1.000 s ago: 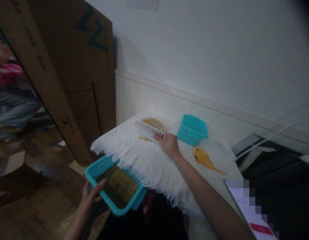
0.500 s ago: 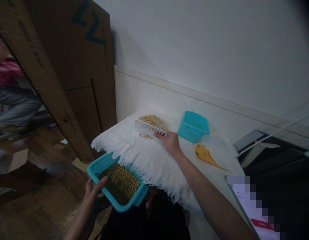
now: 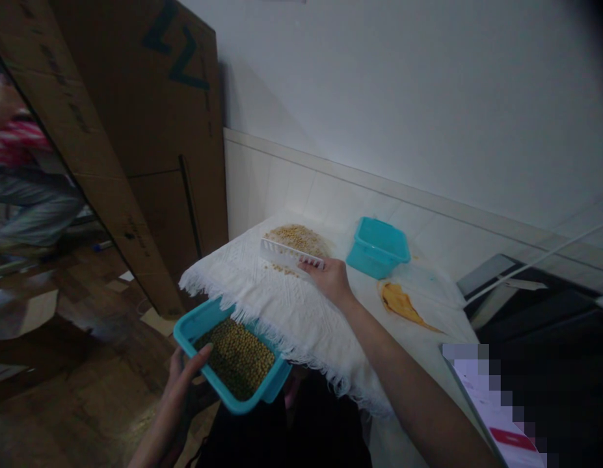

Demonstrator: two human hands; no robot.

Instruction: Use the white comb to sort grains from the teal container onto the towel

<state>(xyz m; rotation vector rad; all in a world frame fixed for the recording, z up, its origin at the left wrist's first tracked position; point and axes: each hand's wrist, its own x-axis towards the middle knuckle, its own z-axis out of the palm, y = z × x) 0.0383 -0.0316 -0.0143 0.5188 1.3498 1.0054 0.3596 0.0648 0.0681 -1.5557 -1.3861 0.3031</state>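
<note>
My left hand (image 3: 188,370) grips the near-left rim of a turquoise plastic container (image 3: 183,331), its thumb over the edge. Yellowish beans (image 3: 247,351) and darker green ones lie inside the container, which hangs just below the table's fringed edge. Pinched in my right hand (image 3: 330,276) is the end of a white slotted plastic strip (image 3: 281,251), standing on edge on a white fringed cloth (image 3: 262,292). Behind the strip is a heap of pale beans (image 3: 298,235). Several loose beans (image 3: 281,268) lie on the near side of it.
A second turquoise container (image 3: 379,247) stands at the back of the table by the wall. Near it lies a yellow-orange flat item (image 3: 403,303). A tall cardboard box (image 3: 174,130) rises at left; a person in a red patterned top (image 3: 23,140) sits beyond it.
The white strip has tilted and shifted slightly left in my right hand, near the bean heap. My left hand and its container have moved marginally right.
</note>
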